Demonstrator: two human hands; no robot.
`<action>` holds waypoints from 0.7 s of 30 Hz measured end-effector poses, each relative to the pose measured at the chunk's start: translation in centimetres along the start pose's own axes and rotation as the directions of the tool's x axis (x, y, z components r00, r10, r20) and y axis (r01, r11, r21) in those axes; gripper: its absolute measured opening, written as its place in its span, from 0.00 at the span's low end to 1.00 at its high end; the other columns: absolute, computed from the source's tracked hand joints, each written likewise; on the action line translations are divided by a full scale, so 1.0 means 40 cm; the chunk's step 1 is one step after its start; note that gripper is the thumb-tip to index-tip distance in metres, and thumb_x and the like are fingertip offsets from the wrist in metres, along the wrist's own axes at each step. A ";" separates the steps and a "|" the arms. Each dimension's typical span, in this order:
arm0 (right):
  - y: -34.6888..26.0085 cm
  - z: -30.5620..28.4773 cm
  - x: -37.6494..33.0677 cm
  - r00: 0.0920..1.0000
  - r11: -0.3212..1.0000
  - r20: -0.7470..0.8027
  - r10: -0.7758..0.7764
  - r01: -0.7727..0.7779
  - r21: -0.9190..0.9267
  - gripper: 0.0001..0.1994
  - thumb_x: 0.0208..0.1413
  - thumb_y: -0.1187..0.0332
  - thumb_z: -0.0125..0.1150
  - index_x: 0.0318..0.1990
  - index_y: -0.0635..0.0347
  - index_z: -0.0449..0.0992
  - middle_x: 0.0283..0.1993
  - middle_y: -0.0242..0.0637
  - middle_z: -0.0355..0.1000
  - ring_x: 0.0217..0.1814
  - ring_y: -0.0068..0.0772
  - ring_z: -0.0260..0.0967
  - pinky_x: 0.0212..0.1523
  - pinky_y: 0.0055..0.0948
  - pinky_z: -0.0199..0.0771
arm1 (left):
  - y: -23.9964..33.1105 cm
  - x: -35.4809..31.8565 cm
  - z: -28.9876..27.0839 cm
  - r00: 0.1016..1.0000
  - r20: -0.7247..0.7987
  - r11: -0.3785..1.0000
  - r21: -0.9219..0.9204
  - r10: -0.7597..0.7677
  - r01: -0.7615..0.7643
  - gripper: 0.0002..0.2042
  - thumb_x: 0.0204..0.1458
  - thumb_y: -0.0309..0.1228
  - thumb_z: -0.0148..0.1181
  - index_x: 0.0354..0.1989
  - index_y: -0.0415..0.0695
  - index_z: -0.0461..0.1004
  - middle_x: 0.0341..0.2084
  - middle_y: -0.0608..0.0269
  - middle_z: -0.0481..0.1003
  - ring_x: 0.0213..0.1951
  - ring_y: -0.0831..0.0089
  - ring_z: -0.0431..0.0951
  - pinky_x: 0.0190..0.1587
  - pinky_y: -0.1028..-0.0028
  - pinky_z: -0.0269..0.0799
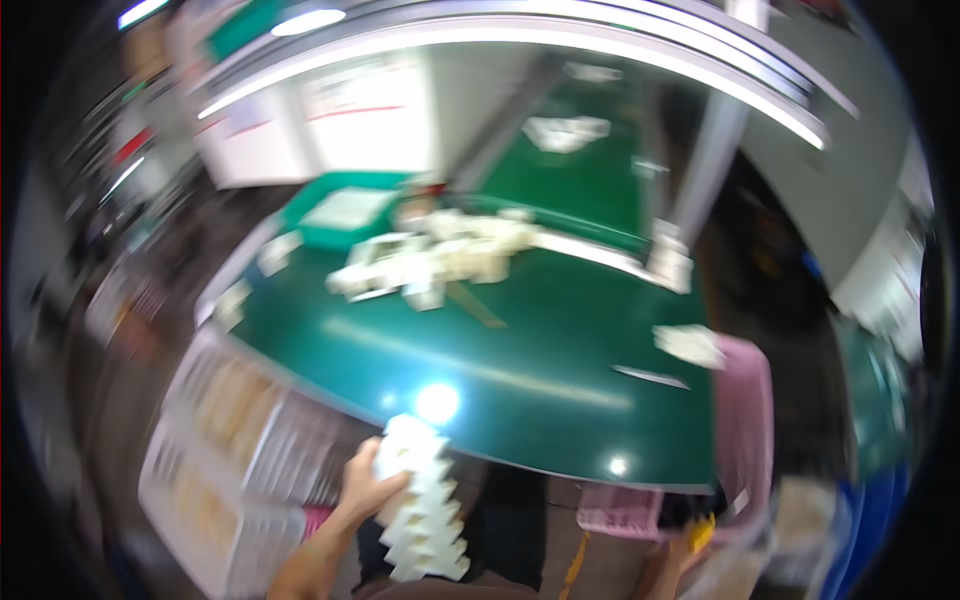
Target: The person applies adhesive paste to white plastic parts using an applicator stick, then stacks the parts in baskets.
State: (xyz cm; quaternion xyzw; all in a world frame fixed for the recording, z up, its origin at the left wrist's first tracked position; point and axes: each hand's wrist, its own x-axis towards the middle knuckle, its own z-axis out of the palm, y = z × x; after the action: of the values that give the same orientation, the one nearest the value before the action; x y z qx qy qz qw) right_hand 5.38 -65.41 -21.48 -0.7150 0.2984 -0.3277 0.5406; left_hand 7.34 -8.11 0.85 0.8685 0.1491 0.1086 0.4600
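Note:
In my left hand [366, 482] is a stack of white plastic parts [424, 510] with a stepped, toothed edge. The stack stands nearly upright in front of my body, at the near edge of the green table [560, 390]. My right hand [688, 556] is low at the right, beside the pink basket [745, 420], and blurred. Its fingers appear closed around a small yellow object [702, 533] whose kind is too smeared to tell.
White plastic parts [425, 262] lie heaped at the table's back left, next to a green tray [330, 215]. A thin pale blade-like strip [650, 377] and a white piece [688, 345] lie on the right. Crates [245, 430] stand at the left; a green conveyor [570, 170] runs behind.

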 end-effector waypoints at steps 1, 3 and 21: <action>-0.010 0.027 0.021 0.955 0.961 0.118 -0.271 0.262 0.084 0.14 0.56 0.71 0.56 0.48 0.68 0.67 0.48 0.41 0.70 0.47 0.34 0.68 0.50 0.32 0.68 | -0.016 -0.006 -0.017 0.996 0.013 0.996 -0.032 -0.084 0.084 0.22 0.36 0.39 0.66 0.38 0.38 0.70 0.29 0.53 0.75 0.33 0.67 0.76 0.39 0.68 0.71; -0.082 0.049 -0.024 0.958 0.954 -0.036 -0.286 0.280 -0.107 0.14 0.56 0.71 0.57 0.48 0.68 0.68 0.48 0.41 0.70 0.47 0.34 0.68 0.50 0.31 0.68 | -0.053 -0.013 -0.052 0.994 -0.017 0.994 0.007 -0.107 0.107 0.22 0.38 0.39 0.66 0.38 0.38 0.69 0.30 0.53 0.75 0.34 0.67 0.77 0.40 0.69 0.71; -0.702 0.498 -0.794 -0.771 0.986 0.634 0.062 -0.050 -0.157 0.17 0.54 0.69 0.59 0.49 0.70 0.68 0.49 0.46 0.68 0.50 0.36 0.67 0.52 0.34 0.66 | -0.406 -0.247 -0.220 0.697 -0.427 0.708 -0.687 -0.576 0.164 0.21 0.37 0.34 0.67 0.36 0.34 0.69 0.31 0.56 0.74 0.33 0.73 0.74 0.37 0.71 0.71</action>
State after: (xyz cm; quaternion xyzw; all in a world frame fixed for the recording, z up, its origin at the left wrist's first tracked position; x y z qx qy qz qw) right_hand 3.89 -22.42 -2.90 -0.5262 -0.3460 0.6049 0.4874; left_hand -7.32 3.74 -8.29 0.5382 0.4299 0.3252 0.6479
